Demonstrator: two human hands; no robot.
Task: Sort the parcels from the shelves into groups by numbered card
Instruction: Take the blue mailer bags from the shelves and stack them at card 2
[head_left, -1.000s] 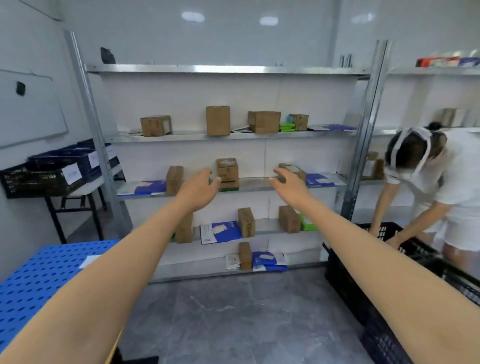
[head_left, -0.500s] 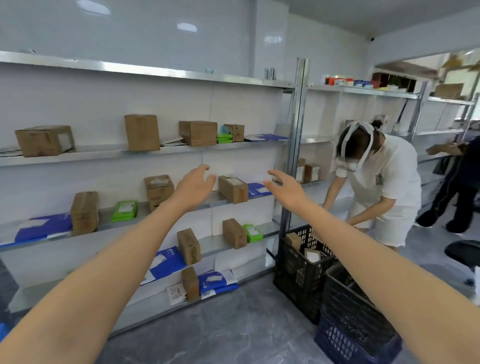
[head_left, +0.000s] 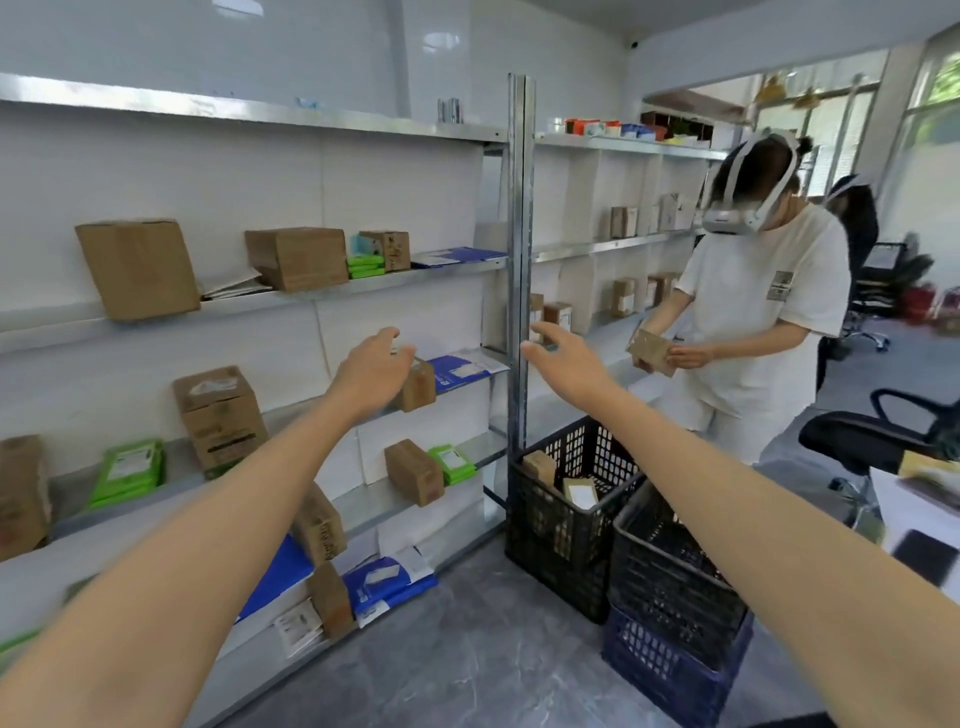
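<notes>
A white-walled room is shown, lined with metal shelves (head_left: 311, 297) that are divided by a steel upright (head_left: 520, 260). The parcels are spread along the shelves: brown cardboard boxes (head_left: 137, 267) stood on several levels, green packets (head_left: 127, 470) on the middle shelf, and blue envelopes (head_left: 462, 368) laid flat. Both arms are stretched towards the shelving. The left hand (head_left: 376, 366) is held with relaxed, spread fingers in front of a small brown box (head_left: 420, 388) on the middle shelf; contact cannot be made out. The right hand (head_left: 563, 358) is likewise spread wide and nothing is held in it. On the grey stone floor (head_left: 467, 649) beside the upright, black crates (head_left: 569, 512) are set, one stacked on a blue crate (head_left: 670, 670); parcels are seen in the one next to the upright. To the right, a small box (head_left: 652, 353) is held by another person (head_left: 758, 312) in a white T-shirt and headset.
</notes>
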